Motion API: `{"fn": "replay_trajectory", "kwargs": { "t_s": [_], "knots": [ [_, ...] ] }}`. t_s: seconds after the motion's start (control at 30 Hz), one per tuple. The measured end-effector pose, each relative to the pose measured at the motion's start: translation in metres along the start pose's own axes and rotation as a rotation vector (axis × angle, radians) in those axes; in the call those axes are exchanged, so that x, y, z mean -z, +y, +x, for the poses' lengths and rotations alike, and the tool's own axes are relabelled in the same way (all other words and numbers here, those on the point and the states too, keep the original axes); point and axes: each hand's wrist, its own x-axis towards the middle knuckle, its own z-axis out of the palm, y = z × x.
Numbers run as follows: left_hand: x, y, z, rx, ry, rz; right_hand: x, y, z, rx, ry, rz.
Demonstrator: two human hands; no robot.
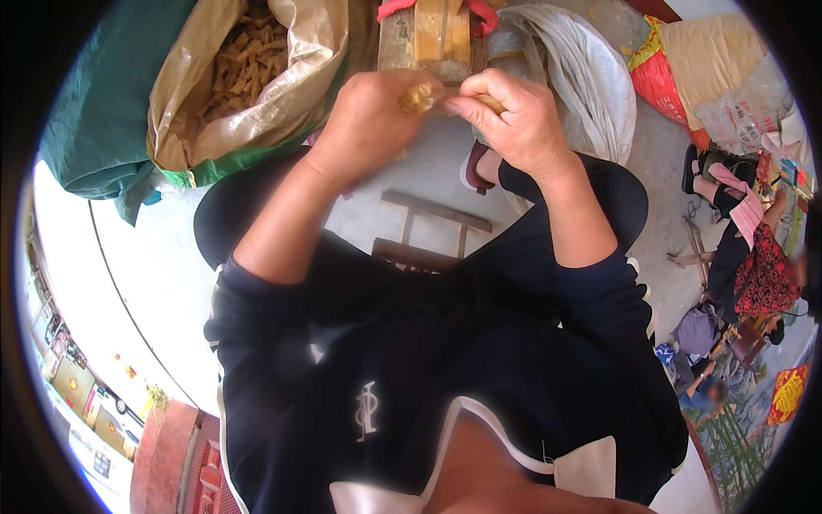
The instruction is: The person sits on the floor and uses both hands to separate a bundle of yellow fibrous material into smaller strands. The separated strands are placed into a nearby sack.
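My left hand (368, 120) is closed round a small yellowish-brown piece (417, 98), its rough pale end showing beside the thumb. Close to it on the right, my right hand (518, 120) is closed round a slim tool with a tan handle (490, 103). A thin dark part of the tool reaches toward the left hand; its tip cannot be made out. Just beyond both hands is a worn wooden bench (398, 47) with a lighter wood block (441, 34) on top and red cloth at its sides.
An open sack (167, 111) of similar brown pieces (248, 64) stands at left, beside dark green cloth (94, 103). A white sack (591, 77) lies at right, with more bags (711, 68) beyond. Between my legs shows a wooden stool (428, 218). Other people (762, 265) sit far right.
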Motion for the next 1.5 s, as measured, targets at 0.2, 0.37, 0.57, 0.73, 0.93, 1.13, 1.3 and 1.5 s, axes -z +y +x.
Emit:
{"fn": "replay_trajectory", "kwargs": {
  "t_s": [0.2, 0.37, 0.57, 0.73, 0.93, 1.13, 1.3, 1.5],
  "knots": [
    [-0.022, -0.008, -0.005, 0.132, 0.035, -0.374, -0.002, -0.01, 0.01, 0.416, 0.084, -0.016],
    [-0.02, 0.005, -0.014, 0.191, -0.517, -0.663, 0.009, -0.006, 0.014, 0.434, 0.177, 0.112],
    [0.006, 0.032, -0.014, -0.116, -0.483, -0.588, 0.003, 0.008, 0.02, 0.402, 0.308, -0.235],
    [0.008, 0.002, 0.001, -0.716, 0.123, 0.403, -0.007, -0.012, -0.001, -0.422, -0.104, 0.645],
    [0.003, -0.01, 0.006, -0.98, 0.318, 0.431, -0.004, -0.013, 0.0, -0.853, -0.253, 1.35],
    [-0.005, -0.008, 0.003, -0.659, 0.383, 0.354, -0.007, -0.024, -0.002, -0.524, 0.09, 0.778],
    [-0.004, -0.014, 0.0, -0.405, 0.072, 0.285, -0.001, -0.019, -0.009, -0.363, -0.182, 0.298],
    [-0.006, -0.014, -0.003, -0.526, 0.169, 0.346, -0.011, -0.017, -0.007, -0.141, -0.165, -0.055]
  ]
}}
